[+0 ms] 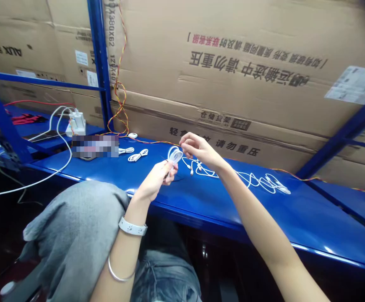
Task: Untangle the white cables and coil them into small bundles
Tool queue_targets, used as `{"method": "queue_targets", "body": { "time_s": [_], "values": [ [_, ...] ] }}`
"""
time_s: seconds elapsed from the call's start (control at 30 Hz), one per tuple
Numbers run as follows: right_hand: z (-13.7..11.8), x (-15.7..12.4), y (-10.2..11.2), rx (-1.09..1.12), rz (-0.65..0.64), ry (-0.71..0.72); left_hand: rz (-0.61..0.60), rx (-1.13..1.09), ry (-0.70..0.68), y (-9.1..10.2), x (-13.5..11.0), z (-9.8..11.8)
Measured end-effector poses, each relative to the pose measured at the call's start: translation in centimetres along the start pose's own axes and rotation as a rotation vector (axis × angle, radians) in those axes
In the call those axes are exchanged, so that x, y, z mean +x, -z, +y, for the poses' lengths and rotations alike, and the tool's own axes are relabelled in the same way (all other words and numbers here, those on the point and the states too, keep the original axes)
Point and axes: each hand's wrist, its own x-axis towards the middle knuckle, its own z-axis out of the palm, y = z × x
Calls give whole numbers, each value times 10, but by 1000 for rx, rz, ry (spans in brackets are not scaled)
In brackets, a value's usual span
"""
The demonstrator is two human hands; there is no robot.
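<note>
A coiled white cable [175, 154] is gripped in my left hand [157, 178], its loops standing up above the thumb and fingers. A thin dark strand, perhaps a tie, crosses the base of the coil. My right hand [198, 149] is just right of the loops, fingers curled in toward the thumb; whatever is between them cannot be made out. Loose white cables [248, 178] spread over the blue shelf [182, 201] beyond and right of my hands. Left of my hands lie a bundled white cable [137, 155] and another small cable bundle [126, 150].
Large cardboard boxes [233, 96] stand behind the shelf, with blue metal posts [99, 63] at the sides. A white power adapter [76, 123] with cords and a blurred-out object [95, 147] are at the left. Red-yellow twisted wire [119, 96] runs along the back.
</note>
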Motion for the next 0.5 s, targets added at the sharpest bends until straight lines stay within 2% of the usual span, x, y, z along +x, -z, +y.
{"method": "queue_targets", "body": {
  "time_s": [0.1, 0.17, 0.2, 0.3, 0.4, 0.5],
  "values": [
    [-2, -2, 10, -20, -223, 138, -253, -68, 59, -8, -7, 6],
    [-2, -3, 9, -43, -357, 190, -327, -104, 82, -11, -10, 10],
    [-2, -3, 7, -60, -373, 201, -337, -117, 87, -11, -11, 11],
    [-3, -4, 1, -191, -246, 190, -282, -144, 80, -8, -10, 13],
    [-1, -5, -3, -411, -97, 184, -155, -109, 44, -3, -6, 12],
    [2, -6, -9, -536, -35, 231, -11, 16, -7, -1, -2, 10]
  ]
}}
